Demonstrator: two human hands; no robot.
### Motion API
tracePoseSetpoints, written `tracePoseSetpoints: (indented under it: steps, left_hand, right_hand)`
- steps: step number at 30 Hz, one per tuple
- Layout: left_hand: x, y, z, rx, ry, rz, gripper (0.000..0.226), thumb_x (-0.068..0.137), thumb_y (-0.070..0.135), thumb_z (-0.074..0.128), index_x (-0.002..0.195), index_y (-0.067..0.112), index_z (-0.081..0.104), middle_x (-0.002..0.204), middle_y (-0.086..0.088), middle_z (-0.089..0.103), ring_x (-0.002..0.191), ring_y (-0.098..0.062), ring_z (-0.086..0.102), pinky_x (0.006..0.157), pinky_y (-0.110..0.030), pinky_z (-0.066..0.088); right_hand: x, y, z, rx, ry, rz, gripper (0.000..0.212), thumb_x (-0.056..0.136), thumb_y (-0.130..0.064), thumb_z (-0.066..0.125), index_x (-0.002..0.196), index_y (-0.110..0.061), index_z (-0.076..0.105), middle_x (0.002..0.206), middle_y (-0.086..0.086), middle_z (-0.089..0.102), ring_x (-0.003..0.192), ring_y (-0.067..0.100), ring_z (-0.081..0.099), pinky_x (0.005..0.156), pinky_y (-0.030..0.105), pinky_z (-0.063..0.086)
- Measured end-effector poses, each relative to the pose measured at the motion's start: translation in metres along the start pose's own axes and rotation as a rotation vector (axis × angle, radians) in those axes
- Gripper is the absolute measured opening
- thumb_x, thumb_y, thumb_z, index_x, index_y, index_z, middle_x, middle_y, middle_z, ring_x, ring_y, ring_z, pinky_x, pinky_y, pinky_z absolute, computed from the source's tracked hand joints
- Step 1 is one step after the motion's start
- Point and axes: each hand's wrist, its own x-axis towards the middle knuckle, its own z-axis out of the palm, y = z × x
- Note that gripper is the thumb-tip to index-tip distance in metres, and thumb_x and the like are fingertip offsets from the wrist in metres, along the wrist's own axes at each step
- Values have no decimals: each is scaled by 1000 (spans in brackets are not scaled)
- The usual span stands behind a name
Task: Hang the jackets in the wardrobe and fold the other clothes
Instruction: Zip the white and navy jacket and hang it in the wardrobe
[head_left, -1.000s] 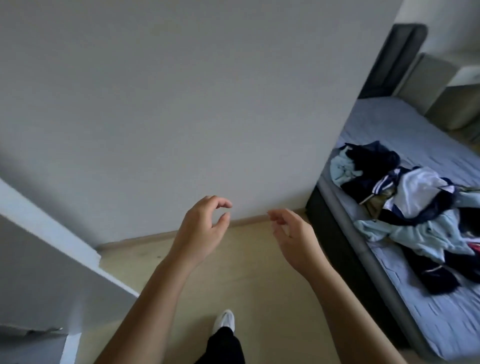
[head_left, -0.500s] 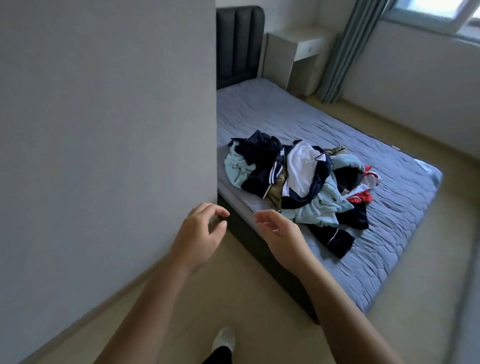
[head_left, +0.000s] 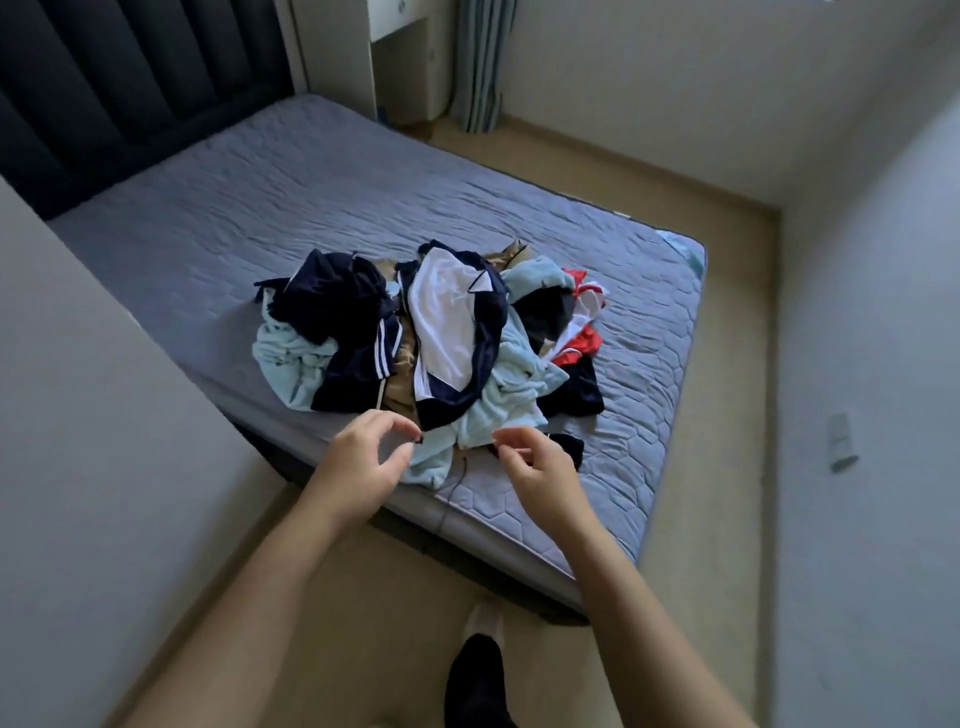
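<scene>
Hovering above the near edge of the bed (head_left: 249, 208), both hands are bare and hold nothing. The left hand (head_left: 363, 460) has its fingers loosely curled, thumb and forefinger apart in a slack C. The right hand (head_left: 543, 470) is loosely curled too, palm turned inward. Their fingertips come close to the front edge of the pile of clothes (head_left: 467, 415); whether they brush the cloth cannot be told.

The pile sits in a heap on the grey quilted mattress, toward the near side. In it lie:
- a navy jacket (head_left: 353, 364) with white stripes, at the left
- a white-panelled jacket (head_left: 441, 322) trimmed in navy, on top in the middle
- pale blue garments (head_left: 288, 358) spilling out at the left and the front
- a tan garment (head_left: 404, 371) between the two jackets
- a red piece (head_left: 577, 347) at the right edge
- a small black piece (head_left: 567, 446) just beside the right hand

A dark padded headboard (head_left: 104, 78) stands at the far end of the bed, and a grey curtain (head_left: 478, 62) hangs in the corner beyond. A pale wall (head_left: 78, 415) fills the left. Below, on the beige floor (head_left: 322, 597), a foot (head_left: 483, 618) in white shows beneath a black trouser leg (head_left: 475, 680).
</scene>
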Motion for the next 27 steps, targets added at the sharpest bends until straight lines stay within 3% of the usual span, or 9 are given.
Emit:
tracePoseSetpoints:
  steps: [3, 5, 8, 11, 15, 18, 22, 27]
  left_hand:
    - [55, -3, 19, -22, -28, -76, 16, 90, 13, 60, 93, 29, 62, 98, 19, 59, 83, 16, 50, 69, -1, 34]
    - [92, -11, 33, -62, -26, -154, 17, 90, 14, 59, 91, 30, 63, 97, 20, 61, 85, 15, 52, 69, -3, 35]
    - [143, -39, 60, -144, -7, -308, 21, 89, 12, 57, 85, 31, 64, 92, 13, 65, 89, 4, 57, 71, -8, 39]
    - [190, -78, 94, -171, -61, -449, 22, 89, 12, 56, 81, 31, 63, 86, 8, 66, 83, -10, 61, 67, -18, 45]
    - [268, -144, 146, -107, -223, -519, 21, 88, 16, 56, 78, 33, 61, 80, 10, 66, 78, -13, 61, 60, -20, 43]
    - [319, -195, 185, -108, -305, -561, 14, 90, 17, 56, 87, 29, 62, 87, 9, 65, 77, -10, 59, 59, -23, 44]
    - [353, -263, 234, -103, -388, -602, 11, 91, 19, 55, 97, 27, 59, 91, 11, 61, 80, -6, 56, 56, -20, 42]
    - [349, -328, 265, -120, -408, -648, 15, 91, 17, 55, 97, 31, 59, 96, 12, 64, 87, -6, 60, 63, -22, 47]
  right_hand:
    - [62, 11, -17, 3, -43, 82, 17, 96, -20, 52, 107, -24, 65, 93, -11, 65, 75, -3, 58, 54, 4, 40]
    - [106, 18, -24, 6, -55, 121, 18, 95, -19, 52, 107, -23, 65, 99, -6, 67, 85, 2, 61, 62, 5, 43]
    - [172, 37, -24, 106, -50, 267, 20, 92, -12, 51, 107, -18, 63, 103, 3, 68, 91, 14, 63, 77, 25, 49]
    - [235, 70, -11, 112, -112, 435, 21, 91, -10, 51, 109, -15, 62, 99, 5, 67, 82, 14, 61, 69, 26, 48]
    - [328, 132, 13, -6, -157, 533, 24, 89, -9, 52, 111, -9, 63, 95, 7, 64, 82, 18, 60, 68, 27, 47]
    - [386, 180, 36, -66, -127, 593, 27, 87, -12, 50, 110, -15, 64, 93, -2, 63, 90, 18, 63, 72, 28, 51]
    - [448, 230, 75, 55, -31, 641, 32, 86, -15, 54, 117, -13, 60, 98, -4, 62, 91, 13, 61, 82, 32, 52]
    - [518, 260, 118, 291, 161, 666, 57, 85, -14, 62, 137, -15, 40, 123, 0, 53, 90, 13, 57, 70, 23, 46]
